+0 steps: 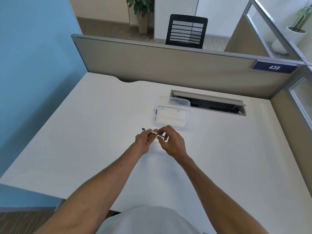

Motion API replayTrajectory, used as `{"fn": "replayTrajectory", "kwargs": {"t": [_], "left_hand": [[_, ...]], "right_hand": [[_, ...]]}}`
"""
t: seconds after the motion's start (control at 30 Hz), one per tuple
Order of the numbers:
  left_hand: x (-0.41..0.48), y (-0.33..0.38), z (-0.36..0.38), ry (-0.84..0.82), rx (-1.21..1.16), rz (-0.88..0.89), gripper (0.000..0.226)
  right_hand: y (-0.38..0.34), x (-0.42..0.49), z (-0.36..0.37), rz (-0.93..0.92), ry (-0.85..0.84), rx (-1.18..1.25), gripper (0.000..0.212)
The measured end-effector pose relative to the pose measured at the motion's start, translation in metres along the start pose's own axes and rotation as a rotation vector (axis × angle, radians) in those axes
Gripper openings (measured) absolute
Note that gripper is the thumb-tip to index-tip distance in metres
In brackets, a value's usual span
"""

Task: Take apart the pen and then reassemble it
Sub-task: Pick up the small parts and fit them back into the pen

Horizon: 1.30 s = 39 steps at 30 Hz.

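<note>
A slim pen (pixel 152 132), white in the middle with black ends, is held level above the white desk (pixel 84 132). My left hand (pixel 143 142) grips its left half, and the black end pokes out past my fingers to the left. My right hand (pixel 172 141) pinches the black right end between thumb and fingertips. The pen looks to be in one piece; my fingers hide part of its barrel.
A clear plastic box (pixel 171 114) stands just beyond my hands. Behind it is an open cable slot (pixel 209 103) in the desk. Grey partition walls (pixel 168 65) close the back and right sides, and the desk's left edge drops off beside a blue wall.
</note>
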<state>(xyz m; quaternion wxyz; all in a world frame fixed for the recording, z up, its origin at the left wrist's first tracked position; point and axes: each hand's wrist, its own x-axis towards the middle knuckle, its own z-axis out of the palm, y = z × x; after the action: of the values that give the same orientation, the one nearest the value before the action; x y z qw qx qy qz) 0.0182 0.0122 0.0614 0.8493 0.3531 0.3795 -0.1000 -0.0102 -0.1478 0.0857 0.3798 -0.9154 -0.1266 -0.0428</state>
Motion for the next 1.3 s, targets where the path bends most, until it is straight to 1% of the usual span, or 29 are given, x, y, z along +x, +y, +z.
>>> {"fn": "replayTrajectory", "kwargs": {"t": [0.07, 0.2, 0.3, 0.43, 0.57, 0.67, 0.77, 0.87, 0.97, 1.07, 1.13, 1.3], "left_hand": [[0.0, 0.002, 0.002, 0.0, 0.001, -0.004, 0.007], [0.0, 0.005, 0.003, -0.014, 0.003, -0.018, 0.016], [0.001, 0.006, 0.0, -0.024, -0.028, -0.026, 0.014], [0.001, 0.007, -0.001, -0.029, -0.041, -0.049, 0.012], [0.002, 0.006, -0.002, -0.027, -0.04, -0.049, 0.025], [0.002, 0.005, -0.003, -0.03, -0.033, -0.044, 0.02], [0.002, 0.005, -0.005, -0.031, 0.004, -0.044, 0.018], [0.003, 0.003, -0.008, -0.023, 0.028, -0.038, 0.013], [0.007, 0.003, -0.01, -0.009, 0.056, -0.022, 0.008], [0.011, 0.003, -0.012, -0.004, 0.08, -0.017, 0.009], [0.011, 0.003, -0.012, 0.001, 0.089, -0.022, 0.008], [0.011, -0.002, -0.009, 0.009, 0.115, -0.031, 0.011]], "right_hand": [[0.0, -0.001, -0.001, 0.002, -0.002, 0.006, 0.022], [0.002, -0.004, -0.003, 0.016, -0.009, 0.047, 0.035], [0.005, -0.007, -0.004, 0.031, 0.004, 0.089, 0.042], [0.01, -0.009, -0.004, 0.078, 0.022, 0.1, 0.043], [0.018, -0.01, -0.004, 0.137, 0.003, 0.078, 0.041], [0.025, -0.014, -0.002, 0.187, -0.015, 0.052, 0.037], [0.034, -0.015, 0.002, 0.267, 0.026, 0.005, 0.04], [0.044, -0.017, 0.001, 0.436, 0.079, -0.016, 0.047], [0.06, -0.023, -0.001, 0.609, 0.138, 0.009, 0.045], [0.075, -0.03, -0.004, 0.705, 0.132, 0.006, 0.044], [0.081, -0.033, -0.006, 0.725, 0.103, 0.0, 0.042], [0.086, -0.036, 0.0, 0.705, 0.02, -0.038, 0.026]]}}
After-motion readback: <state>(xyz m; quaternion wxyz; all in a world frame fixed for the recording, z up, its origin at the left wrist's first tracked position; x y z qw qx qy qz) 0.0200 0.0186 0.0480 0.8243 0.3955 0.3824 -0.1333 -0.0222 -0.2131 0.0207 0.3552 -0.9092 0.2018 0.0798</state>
